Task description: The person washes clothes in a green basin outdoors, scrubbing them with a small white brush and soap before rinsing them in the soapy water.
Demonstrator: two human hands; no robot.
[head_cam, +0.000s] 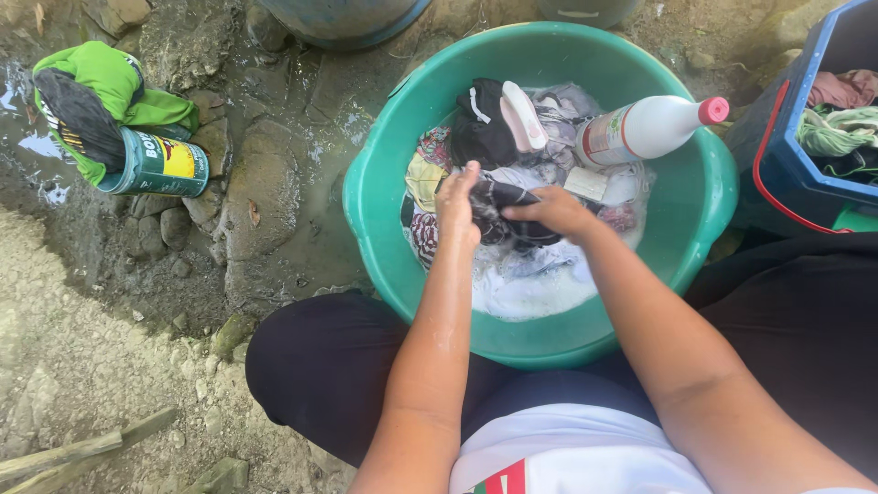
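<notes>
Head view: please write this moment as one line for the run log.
left hand: grips dark cloth | right hand: grips same cloth | place: over green basin of soapy laundry | nearby: white bottle

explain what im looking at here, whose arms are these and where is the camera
There is one picture, taken by a camera worn on a person's head and looking down, so the two bare arms are that person's own. The person sits on stony, wet ground with a green basin between the knees. It holds soapy water and a pile of mixed laundry. The left hand and the right hand both grip a dark cloth over the suds. A white bottle with a pink cap lies across the washing, beside a pink and white brush. At the left, a tin can lies on its side by a green garment. At the right, a blue crate holds more clothes.
</notes>
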